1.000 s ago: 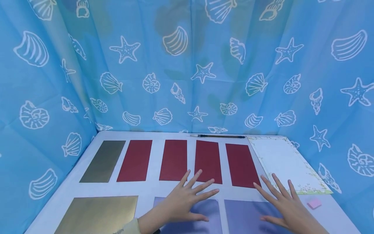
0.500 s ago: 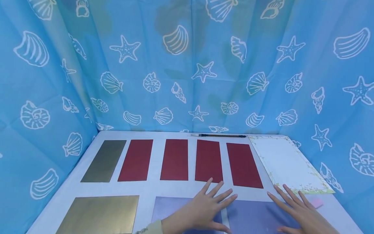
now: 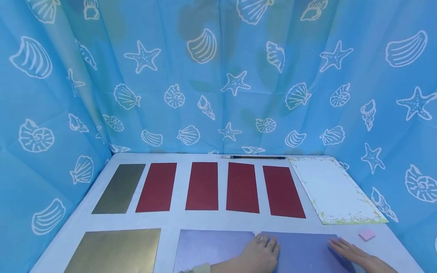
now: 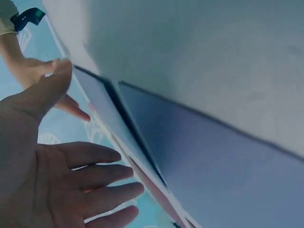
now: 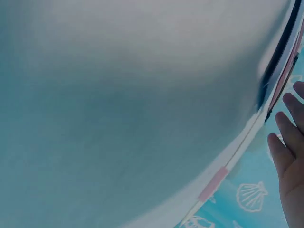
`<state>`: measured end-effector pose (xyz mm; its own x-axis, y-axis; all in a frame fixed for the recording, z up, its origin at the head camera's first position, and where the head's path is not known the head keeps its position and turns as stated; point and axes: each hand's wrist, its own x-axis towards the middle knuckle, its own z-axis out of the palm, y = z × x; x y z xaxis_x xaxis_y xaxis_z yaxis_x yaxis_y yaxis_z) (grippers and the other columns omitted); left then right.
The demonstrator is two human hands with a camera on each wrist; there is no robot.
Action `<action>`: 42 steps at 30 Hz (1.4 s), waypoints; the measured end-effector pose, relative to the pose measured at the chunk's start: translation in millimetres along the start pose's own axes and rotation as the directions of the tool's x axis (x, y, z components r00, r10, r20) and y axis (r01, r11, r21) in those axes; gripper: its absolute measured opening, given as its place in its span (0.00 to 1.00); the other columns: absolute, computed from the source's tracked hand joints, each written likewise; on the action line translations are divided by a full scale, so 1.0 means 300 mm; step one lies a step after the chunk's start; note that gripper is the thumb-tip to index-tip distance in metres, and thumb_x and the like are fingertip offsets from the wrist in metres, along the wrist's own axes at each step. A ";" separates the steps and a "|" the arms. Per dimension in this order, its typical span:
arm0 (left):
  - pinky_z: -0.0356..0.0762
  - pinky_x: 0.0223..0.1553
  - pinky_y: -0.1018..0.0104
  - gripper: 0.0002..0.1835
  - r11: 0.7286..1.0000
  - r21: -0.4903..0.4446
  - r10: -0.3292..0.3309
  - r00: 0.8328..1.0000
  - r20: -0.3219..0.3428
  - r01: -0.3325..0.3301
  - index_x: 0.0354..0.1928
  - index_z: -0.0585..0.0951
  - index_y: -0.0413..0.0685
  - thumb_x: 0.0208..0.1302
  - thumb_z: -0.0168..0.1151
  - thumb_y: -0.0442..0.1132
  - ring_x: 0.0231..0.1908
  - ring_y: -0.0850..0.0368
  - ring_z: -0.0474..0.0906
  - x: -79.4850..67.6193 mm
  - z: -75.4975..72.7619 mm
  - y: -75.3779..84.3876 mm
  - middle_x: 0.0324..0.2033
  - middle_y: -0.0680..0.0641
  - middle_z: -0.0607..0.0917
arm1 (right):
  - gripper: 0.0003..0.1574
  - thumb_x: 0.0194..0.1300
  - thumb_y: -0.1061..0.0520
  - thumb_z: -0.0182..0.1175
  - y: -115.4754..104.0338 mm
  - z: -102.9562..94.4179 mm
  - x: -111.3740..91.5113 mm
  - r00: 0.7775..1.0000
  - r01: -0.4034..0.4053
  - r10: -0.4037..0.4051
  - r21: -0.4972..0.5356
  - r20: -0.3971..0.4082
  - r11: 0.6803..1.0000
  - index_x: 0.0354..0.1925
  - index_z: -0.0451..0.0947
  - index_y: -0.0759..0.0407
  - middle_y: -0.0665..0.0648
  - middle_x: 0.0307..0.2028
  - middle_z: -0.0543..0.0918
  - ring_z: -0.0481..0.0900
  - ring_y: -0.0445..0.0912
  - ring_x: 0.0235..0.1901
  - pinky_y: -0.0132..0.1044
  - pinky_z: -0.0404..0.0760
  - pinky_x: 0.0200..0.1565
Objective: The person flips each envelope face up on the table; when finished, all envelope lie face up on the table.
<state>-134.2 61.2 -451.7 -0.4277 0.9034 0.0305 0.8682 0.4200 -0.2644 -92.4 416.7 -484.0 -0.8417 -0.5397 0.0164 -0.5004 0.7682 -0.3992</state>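
Two purple rectangular sheets lie side by side at the near edge of the table. My left hand [image 3: 259, 253] is at the left edge of the right purple sheet [image 3: 304, 252], close to the gap between the two. At that sheet's right edge is my right hand [image 3: 353, 253]. Whether either hand touches the sheet is hard to tell. In the left wrist view the left hand [image 4: 61, 180] shows straight fingers with the thumb apart. The right wrist view has the right hand [image 5: 292, 156] with extended fingers and nothing gripped. The left purple sheet [image 3: 211, 248] lies free.
Behind lie a dark bronze card [image 3: 119, 189] and several red cards [image 3: 201, 185]. A gold sheet [image 3: 114, 252] is front left. A brush [image 3: 257, 157] lies along the back edge. At right are a bordered white paper [image 3: 338, 191] and a pink sticky-note pad [image 3: 367, 235]. Blue curtains [image 3: 170, 68] enclose the table.
Both hands, first spread above the purple sheets, have moved right and come down to either side edge of the right purple sheet. Their fingers have drawn closer together.
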 end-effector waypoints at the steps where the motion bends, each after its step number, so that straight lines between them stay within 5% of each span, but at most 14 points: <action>1: 0.70 0.57 0.69 0.35 1.000 -0.014 -0.007 1.000 0.003 0.007 0.62 0.76 0.45 0.69 0.44 0.65 0.58 0.58 0.73 0.002 0.002 0.003 0.58 0.50 0.78 | 0.42 0.62 0.51 0.64 0.014 0.003 -0.007 1.000 0.011 -0.011 0.019 0.008 1.000 0.72 0.61 0.48 0.39 0.66 0.67 0.47 0.16 0.62 0.33 0.79 0.45; 7: 0.70 0.57 0.74 0.31 0.995 -0.100 -0.020 0.999 0.045 0.025 0.61 0.78 0.46 0.68 0.51 0.61 0.58 0.61 0.73 0.015 0.019 0.009 0.57 0.51 0.79 | 0.40 0.64 0.57 0.60 0.092 0.008 -0.031 0.989 0.103 -0.116 0.129 0.093 0.986 0.72 0.60 0.47 0.30 0.67 0.57 0.57 0.23 0.62 0.26 0.77 0.41; 14: 0.77 0.43 0.77 0.23 0.992 -0.120 -0.025 1.000 0.012 0.027 0.55 0.82 0.50 0.61 0.65 0.52 0.48 0.67 0.78 0.026 0.024 0.011 0.50 0.56 0.82 | 0.38 0.65 0.57 0.60 0.097 0.010 -0.046 0.987 0.116 -0.135 0.187 0.088 0.975 0.70 0.63 0.41 0.36 0.67 0.64 0.67 0.27 0.59 0.23 0.76 0.41; 18: 0.78 0.37 0.78 0.21 0.996 -0.094 -0.003 1.000 0.003 0.004 0.54 0.83 0.51 0.61 0.66 0.52 0.43 0.68 0.78 0.030 0.025 0.009 0.47 0.57 0.83 | 0.36 0.67 0.58 0.59 0.093 0.004 -0.047 0.986 0.094 -0.124 0.240 0.112 0.966 0.70 0.63 0.42 0.36 0.67 0.65 0.67 0.27 0.58 0.22 0.76 0.41; 28: 0.75 0.49 0.75 0.34 0.964 -0.259 -0.017 0.986 0.165 0.060 0.63 0.76 0.53 0.62 0.56 0.66 0.56 0.68 0.73 0.034 -0.003 -0.015 0.58 0.58 0.78 | 0.34 0.65 0.54 0.61 0.083 -0.047 -0.070 0.992 0.036 -0.049 0.111 0.113 0.993 0.68 0.68 0.45 0.36 0.62 0.70 0.74 0.27 0.51 0.25 0.78 0.34; 36: 0.77 0.33 0.78 0.27 0.934 -0.356 -0.018 1.000 0.015 0.022 0.58 0.81 0.56 0.68 0.50 0.64 0.45 0.72 0.79 0.006 -0.023 -0.049 0.52 0.61 0.81 | 0.31 0.66 0.57 0.61 0.042 -0.095 -0.090 0.998 -0.056 0.058 0.153 -0.006 0.987 0.66 0.71 0.41 0.31 0.46 0.79 0.76 0.29 0.27 0.26 0.68 0.22; 42: 0.62 0.17 0.85 0.22 0.942 -0.330 0.007 0.985 -0.174 -0.065 0.51 0.85 0.57 0.71 0.49 0.60 0.26 0.79 0.77 -0.011 -0.025 -0.057 0.42 0.63 0.86 | 0.25 0.62 0.56 0.66 0.033 -0.115 -0.089 0.984 -0.112 0.125 0.103 -0.126 0.988 0.57 0.80 0.44 0.34 0.39 0.82 0.74 0.30 0.24 0.26 0.73 0.21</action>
<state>-145.6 51.7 -440.1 -0.3711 0.9077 0.1958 0.9285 0.3651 0.0672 -81.9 450.7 -456.9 -0.9165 -0.3915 0.0822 -0.3791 0.7845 -0.4908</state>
